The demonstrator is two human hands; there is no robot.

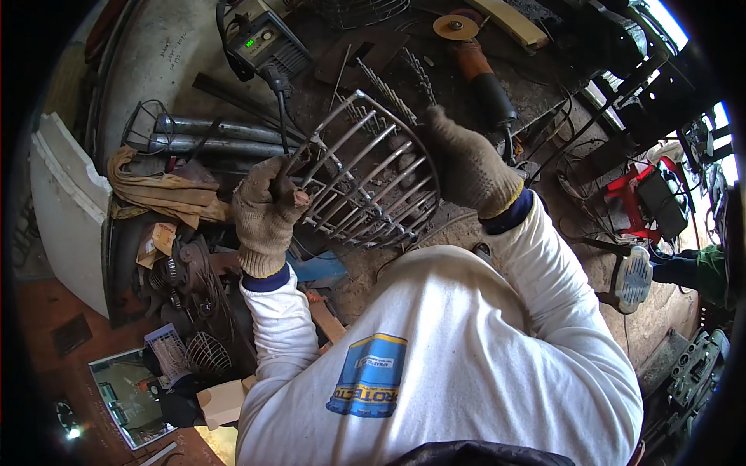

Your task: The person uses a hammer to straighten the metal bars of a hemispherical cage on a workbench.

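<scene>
A cage-like grille of welded metal bars [381, 186], with a curved rim on its right side, is held up in front of my body. My left hand [264, 210], in a tan knitted glove, is closed around its left edge, and the thumb tip shows bare through the glove. My right hand [475, 165], gloved the same way, is beside the rim's right side with its fingers stretched upward and away from me. Whether its palm touches the rim is hidden. Behind the grille, several twisted metal rods [388, 93] lie on the dark work surface.
An orange angle grinder [483, 74] lies at the far right, and a welding machine [268, 46] with a lit display stands far left. Metal tubes [225, 136] and a tan cloth [159, 186] are on the left. Another person's shoe [633, 279] shows at the right, near a red-framed object [641, 198].
</scene>
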